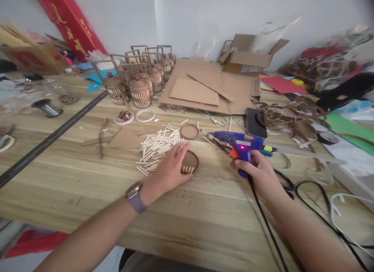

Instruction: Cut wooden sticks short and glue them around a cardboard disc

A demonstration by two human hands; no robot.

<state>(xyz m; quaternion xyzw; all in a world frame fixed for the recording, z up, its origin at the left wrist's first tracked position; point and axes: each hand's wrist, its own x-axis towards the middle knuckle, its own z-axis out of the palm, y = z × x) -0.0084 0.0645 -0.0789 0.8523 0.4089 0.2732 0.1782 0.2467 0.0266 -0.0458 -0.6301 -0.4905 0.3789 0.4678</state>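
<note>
My right hand (258,168) grips the handle of a blue hot glue gun (244,145). A red light glows on its side, its orange trigger shows at the front, and its nozzle points left. My left hand (172,165), with a watch on the wrist, curls round the left side of a round cardboard base (190,159). A short row of small wooden sticks (187,169) stands upright along the near rim, beside my thumb. My fingers hide the base's left side. Behind my left hand lies a loose pile of pale wooden sticks (156,149). A second round cardboard base (189,131) lies just beyond.
Several small lidded baskets with tall handles (140,92) stand at the back. Cardboard sheets (194,92) and an open carton (248,55) lie behind. A phone (256,122) and brown strips (280,116) are at right. The black cord (267,221) trails toward me.
</note>
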